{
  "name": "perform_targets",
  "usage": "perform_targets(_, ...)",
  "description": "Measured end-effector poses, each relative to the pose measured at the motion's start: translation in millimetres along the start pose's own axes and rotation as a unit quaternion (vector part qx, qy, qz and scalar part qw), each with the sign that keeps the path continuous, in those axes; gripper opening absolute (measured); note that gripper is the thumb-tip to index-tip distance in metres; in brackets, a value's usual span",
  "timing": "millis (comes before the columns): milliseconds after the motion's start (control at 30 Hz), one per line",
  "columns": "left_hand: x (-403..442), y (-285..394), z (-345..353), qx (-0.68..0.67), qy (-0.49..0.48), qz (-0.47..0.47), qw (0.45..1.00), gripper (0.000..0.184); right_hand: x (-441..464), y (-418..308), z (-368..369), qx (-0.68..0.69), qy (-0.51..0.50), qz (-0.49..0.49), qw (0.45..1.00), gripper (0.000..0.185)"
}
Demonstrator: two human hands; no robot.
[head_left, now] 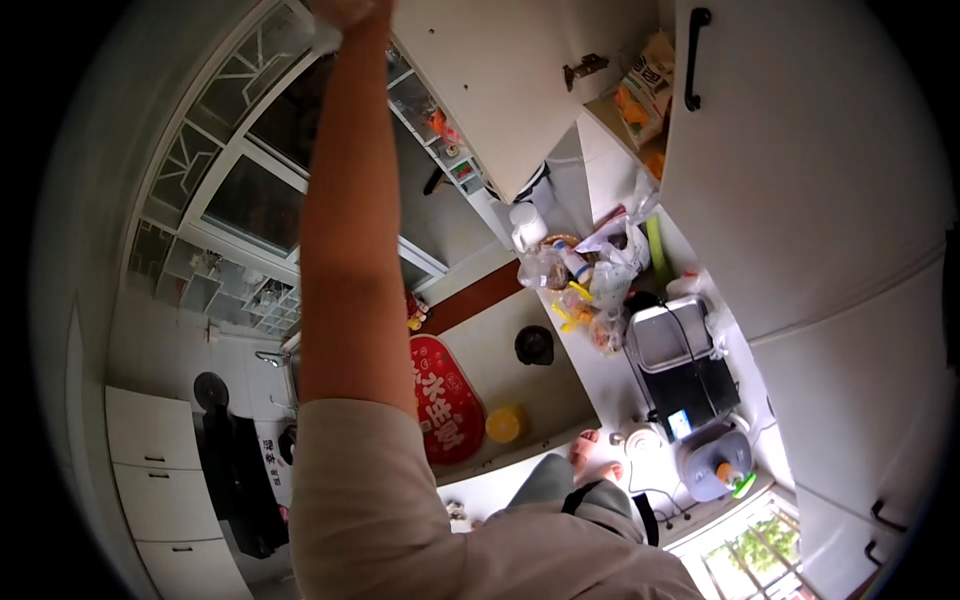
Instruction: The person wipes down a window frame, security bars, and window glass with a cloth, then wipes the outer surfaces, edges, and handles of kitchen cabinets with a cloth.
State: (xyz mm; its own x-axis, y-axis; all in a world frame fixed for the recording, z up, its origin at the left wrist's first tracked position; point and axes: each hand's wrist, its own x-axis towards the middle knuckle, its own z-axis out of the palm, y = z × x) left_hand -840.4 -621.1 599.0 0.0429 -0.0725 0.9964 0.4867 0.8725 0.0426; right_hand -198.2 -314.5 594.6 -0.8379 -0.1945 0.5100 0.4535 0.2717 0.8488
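My left arm, in a light short sleeve (355,450), reaches straight up across the view. At its end, my left hand (345,10) is cut off by the top edge and blurred, so its fingers do not show. Nearest to it is an open cabinet door (480,70) with a metal hinge (585,70); whether the hand touches it I cannot tell. Beyond the hinge, the cabinet's inside holds a printed package (648,85) and some orange items. My right hand is outside the picture.
Below the cabinets, a crowded counter bears a white jug (527,226), plastic bags (615,275), a grey tray (670,335) and a black appliance (695,390). On the floor lie a red mat (440,400), a black bin (534,345) and a yellow round object (505,423).
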Motion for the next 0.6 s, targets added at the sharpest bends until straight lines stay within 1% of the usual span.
perform_targets(33,-14.8,-11.1,18.2,0.049,0.078,0.027,0.995,0.033,0.7,-1.9,-1.3,-0.003,-0.008,-0.002,1.0,0.042)
perform_targets(67,-36.0,-27.4,46.2,0.15,0.252,0.097,0.951,0.035,1.3,-4.0,-2.6,-0.007,-0.017,-0.003,1.0,0.042)
perform_targets(100,-40.9,5.2,0.6,0.046,0.044,-0.051,0.997,0.031,2.2,-4.5,-1.8,-0.009,-0.018,-0.002,1.0,0.042)
perform_targets(133,-50.2,43.6,-54.0,-0.068,-0.165,-0.194,0.965,0.03,2.5,-4.1,-2.3,-0.013,-0.02,0.001,1.0,0.041)
perform_targets(167,-71.4,50.6,-61.4,-0.118,-0.139,-0.173,0.968,0.034,1.6,-3.8,-2.8,-0.016,-0.021,-0.001,1.0,0.042)
perform_targets(200,-100.5,49.5,-62.9,-0.166,-0.112,-0.15,0.968,0.05,0.7,-4.1,-3.0,-0.018,-0.023,-0.003,1.0,0.042)
perform_targets(267,-141.5,50.6,-71.1,-0.113,-0.034,-0.031,0.992,0.055,2.6,-6.4,-4.7,-0.018,-0.031,0.0,0.999,0.044)
perform_targets(333,-178.1,57.8,-81.1,-0.215,-0.054,-0.093,0.971,0.053,6.8,-12.6,-10.2,-0.018,-0.048,0.012,0.999,0.046)
perform_targets(433,-204.4,59.1,-81.6,-0.27,-0.064,-0.178,0.944,0.056,16.2,-23.3,-24.1,-0.023,-0.116,0.048,0.992,0.048)
perform_targets(533,-204.5,62.5,-80.6,-0.209,-0.006,-0.13,0.969,0.057,12.2,-23.7,-21.6,-0.01,-0.099,0.049,0.994,0.049)
perform_targets(600,-197.4,61.0,-78.1,-0.176,0.019,-0.102,0.979,0.056,11.2,-25.2,-25.2,-0.006,-0.126,0.065,0.99,0.049)
